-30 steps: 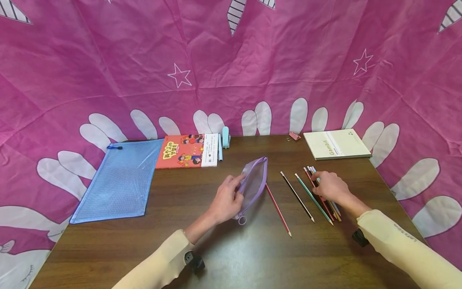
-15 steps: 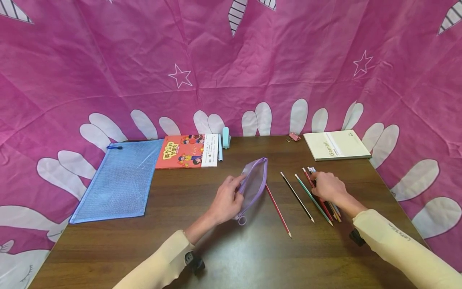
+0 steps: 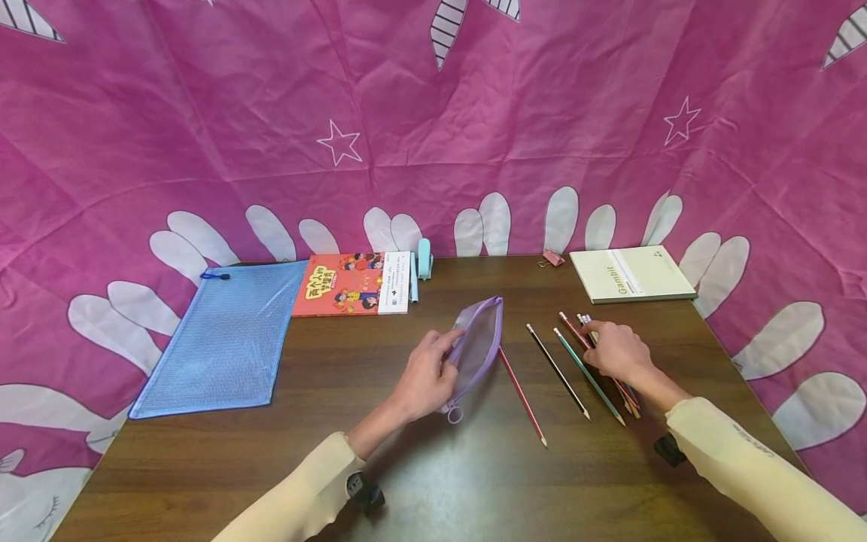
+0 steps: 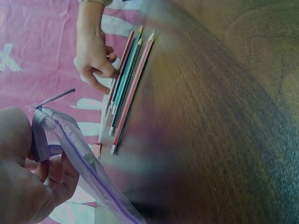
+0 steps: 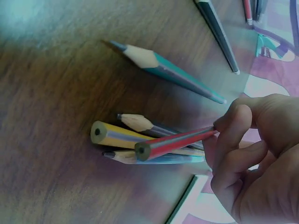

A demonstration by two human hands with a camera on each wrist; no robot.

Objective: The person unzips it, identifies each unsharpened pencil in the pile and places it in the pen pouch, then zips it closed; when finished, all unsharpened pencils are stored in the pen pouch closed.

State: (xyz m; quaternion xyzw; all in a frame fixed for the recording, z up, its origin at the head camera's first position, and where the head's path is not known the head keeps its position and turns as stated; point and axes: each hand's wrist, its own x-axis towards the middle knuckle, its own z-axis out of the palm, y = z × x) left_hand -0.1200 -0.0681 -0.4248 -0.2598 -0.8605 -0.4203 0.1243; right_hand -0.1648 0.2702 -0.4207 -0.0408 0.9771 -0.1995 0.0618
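Note:
My left hand (image 3: 424, 376) grips one side of a translucent mesh pencil pouch (image 3: 479, 342) with a purple zip edge. The pouch mouth gapes toward the right in the head view. On the right, my right hand (image 3: 619, 351) pinches a red pencil (image 5: 175, 143) between thumb and fingers, over a small bunch of pencils. A yellow pencil (image 5: 117, 135) and others in that bunch lie under the red one, partly hidden by the hand. Left of the hand lie a green pencil (image 3: 589, 376), a black pencil (image 3: 558, 373) and another red pencil (image 3: 523, 399) beside the pouch.
A blue mesh zip folder (image 3: 220, 339) lies at the left, beside a red book (image 3: 339, 284). A light-blue stapler (image 3: 424, 260) and a pen (image 3: 413, 278) stand by the book. At the back right are a pink binder clip (image 3: 553, 257) and a cream notebook (image 3: 630, 272).
The right hand has drawn one red pencil slightly left, its eraser end now apart from the bunch. The left hand and the pouch have stayed in place.

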